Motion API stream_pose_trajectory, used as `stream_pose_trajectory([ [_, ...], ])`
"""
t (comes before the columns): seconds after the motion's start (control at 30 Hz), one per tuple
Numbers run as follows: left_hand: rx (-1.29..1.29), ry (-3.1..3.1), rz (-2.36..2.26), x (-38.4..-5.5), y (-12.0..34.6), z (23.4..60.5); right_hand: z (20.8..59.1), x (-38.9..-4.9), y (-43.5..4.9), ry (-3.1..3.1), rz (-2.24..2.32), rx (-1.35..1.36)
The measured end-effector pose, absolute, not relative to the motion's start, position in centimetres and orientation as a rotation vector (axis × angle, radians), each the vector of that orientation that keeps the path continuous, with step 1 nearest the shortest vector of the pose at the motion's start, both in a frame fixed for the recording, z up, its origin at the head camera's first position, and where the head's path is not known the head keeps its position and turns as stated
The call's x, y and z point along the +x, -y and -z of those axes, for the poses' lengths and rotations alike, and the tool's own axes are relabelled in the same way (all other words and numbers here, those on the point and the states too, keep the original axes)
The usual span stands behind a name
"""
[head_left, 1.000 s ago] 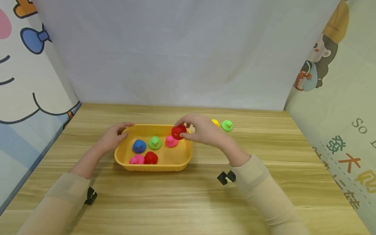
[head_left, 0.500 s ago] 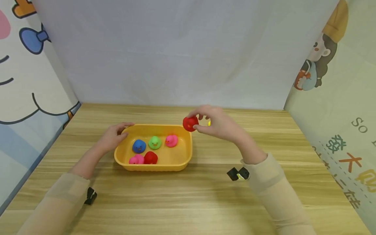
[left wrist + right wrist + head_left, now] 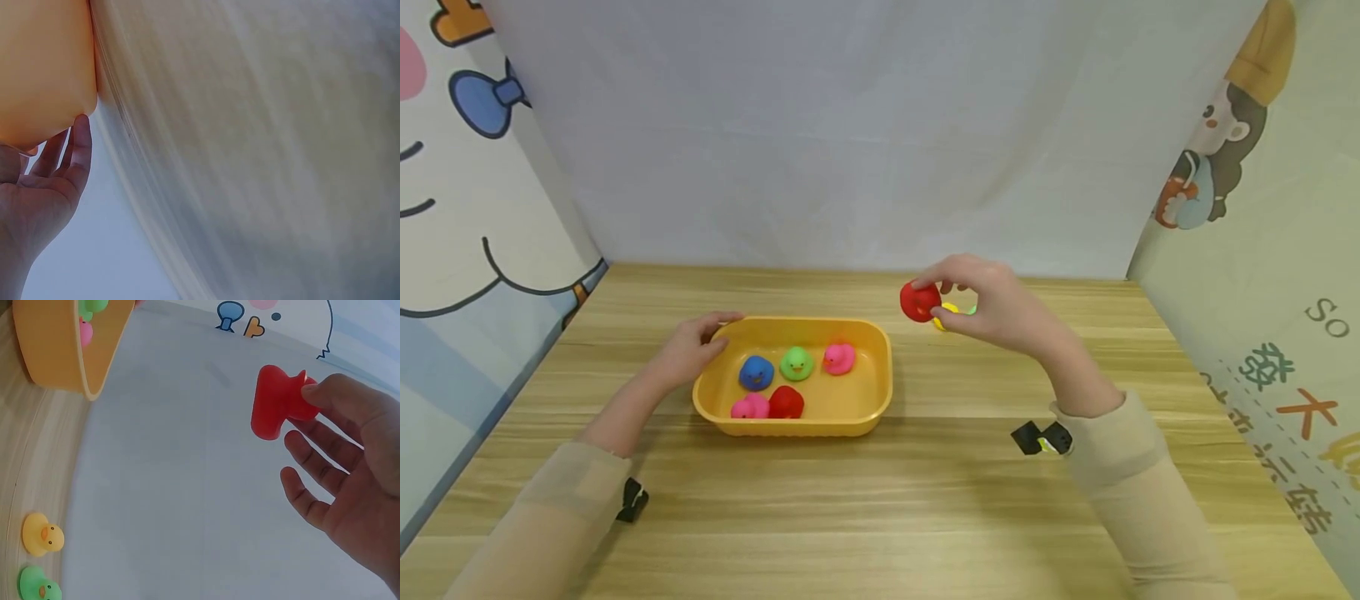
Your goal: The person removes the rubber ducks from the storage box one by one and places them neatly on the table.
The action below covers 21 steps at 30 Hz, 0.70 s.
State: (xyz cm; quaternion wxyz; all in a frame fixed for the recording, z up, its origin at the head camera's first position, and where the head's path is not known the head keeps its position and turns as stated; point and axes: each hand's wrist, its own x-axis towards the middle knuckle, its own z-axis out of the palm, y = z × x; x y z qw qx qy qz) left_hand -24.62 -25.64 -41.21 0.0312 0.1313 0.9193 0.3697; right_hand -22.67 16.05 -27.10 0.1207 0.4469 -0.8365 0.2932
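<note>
My right hand (image 3: 1007,308) pinches a red rubber duck (image 3: 917,302) above the table, to the right of the yellow basin (image 3: 820,427). In the right wrist view the thumb and index finger hold the red duck (image 3: 269,403) by its head, the other fingers loosely bent. My left hand (image 3: 681,354) grips the basin's left end, thumb over the rim; the left wrist view shows its fingertips against the basin wall (image 3: 50,69). Inside the basin sit a blue duck (image 3: 756,373), a green duck (image 3: 796,364), two pink ducks (image 3: 838,358) and another red duck (image 3: 786,403).
On the table behind my right hand are a yellow duck (image 3: 42,535) and a green duck (image 3: 37,583), both partly hidden in the head view. A pale cloth (image 3: 865,167) hangs along the table's back edge. Printed panels flank both sides.
My right hand has lifted the red duck from over the basin's right side and carried it rightward and away from the basin. The left hand and basin stay put.
</note>
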Motion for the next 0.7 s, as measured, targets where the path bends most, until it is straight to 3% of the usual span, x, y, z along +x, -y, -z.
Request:
stream_pose_trajectory([
  [0.7,0.402,-2.846,-1.13,-24.7,25.5,41.3,26.8,-23.7,-20.5,2.397,-0.743,1.316],
])
